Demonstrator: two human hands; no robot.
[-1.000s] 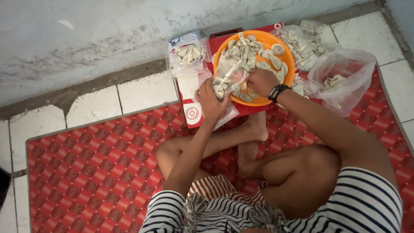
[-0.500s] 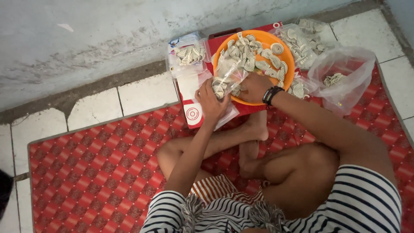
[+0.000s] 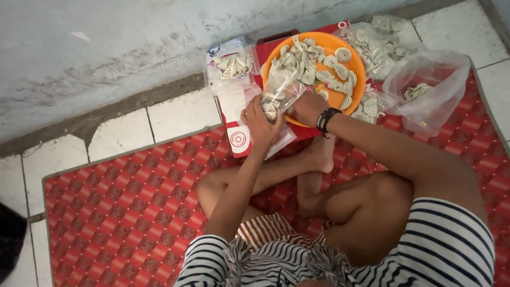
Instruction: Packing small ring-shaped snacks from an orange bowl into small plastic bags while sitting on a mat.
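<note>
Posture: the person sits cross-legged on a red patterned mat (image 3: 122, 212), bare feet tucked in front, both arms stretched forward over the lap.

Left hand (image 3: 260, 125): closed on the near edge of a small clear plastic bag (image 3: 280, 93), fingers curled round the plastic and holding it upright and open toward the bowl.

Small clear plastic bag: partly filled with pale spiral crackers — it stands just beside the left rim of the orange bowl (image 3: 348, 85) and appears to touch it.

Right hand (image 3: 307, 109): set at the near rim of the bowl, right beside the bag's mouth, fingers bent down and inward; whether it holds any crackers cannot be told, since the fingertips are hidden. A dark wristband (image 3: 325, 120) sits on the wrist.

Orange bowl: round, holding a loose heap of spiral crackers (image 3: 319, 64); it rests on a red flat packet at the far edge of the mat.

Left of the bowl: a filled, sealed bag of crackers (image 3: 232, 66) lies near the wall, with a white-and-red flat packet (image 3: 237, 127) below it, under the left hand.

Right of the bowl: a larger loose clear bag (image 3: 425, 87) with a few crackers inside, and behind it another clear bag of crackers (image 3: 377, 42).

Surroundings: pale tiled floor (image 3: 180, 114) — a weathered grey wall (image 3: 106, 53) beyond.
</note>
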